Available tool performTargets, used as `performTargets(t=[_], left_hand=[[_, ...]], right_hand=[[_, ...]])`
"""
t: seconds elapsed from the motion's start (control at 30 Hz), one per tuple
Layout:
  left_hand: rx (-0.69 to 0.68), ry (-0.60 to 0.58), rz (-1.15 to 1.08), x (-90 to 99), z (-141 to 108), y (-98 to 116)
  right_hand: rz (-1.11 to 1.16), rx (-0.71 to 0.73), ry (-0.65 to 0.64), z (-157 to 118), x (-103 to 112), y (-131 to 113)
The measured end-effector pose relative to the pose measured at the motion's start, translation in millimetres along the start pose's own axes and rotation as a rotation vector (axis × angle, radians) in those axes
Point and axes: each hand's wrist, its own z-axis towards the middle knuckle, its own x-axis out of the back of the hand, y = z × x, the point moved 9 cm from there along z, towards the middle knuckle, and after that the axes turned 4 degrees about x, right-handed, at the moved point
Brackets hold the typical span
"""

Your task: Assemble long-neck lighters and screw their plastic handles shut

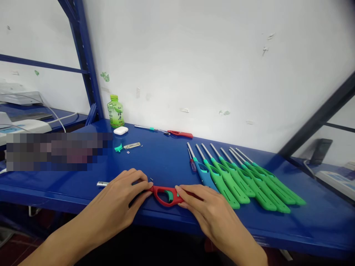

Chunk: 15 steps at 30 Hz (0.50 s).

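Near the front edge of the blue table, both hands grip a red gas lighter (163, 203) with a green trigger in its loop. My left hand (124, 197) pinches the lighter's neck, and its metal barrel tip pokes out to the left beyond the hand. My right hand (208, 207) is closed round the handle end, covering most of it. A tiny dark screw or pin (151, 179) lies just behind the lighter. Right of my right hand, a blue lighter (206, 177) and several green lighters (233, 183) lie in a fanned row. A small screwdriver (192, 164) rests beside the blue one.
Further back on the table (163, 162) lie an opened red lighter (180, 133) with its metal rod, a green trigger with a clear fuel tank (129, 146), a white case (121, 130) and a green tea bottle (115, 112). Blue frame posts (83, 48) stand at the sides.
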Motion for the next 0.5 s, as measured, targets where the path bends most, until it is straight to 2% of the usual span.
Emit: performTargets(t=[0.2,0.4,0.47,0.5], left_hand=[[0.002,0.014,0.019,-0.9,-4.5,0.5],[-0.037,0.098,0.04,10.6,-4.2,5.6],[-0.058,0.099,0.049,12.3,-5.3,4.8],[-0.068,0.096,0.056,12.3,-6.5,4.0]], right_hand=[[0.017,-0.031,0.022,-4.0,3.3,0.6],[-0.039,-0.05,0.045,-1.6,6.6,1.1],[-0.065,-0.008,0.112,-2.3,5.7,1.6],[-0.075,0.03,0.187,-4.0,7.6,1.0]])
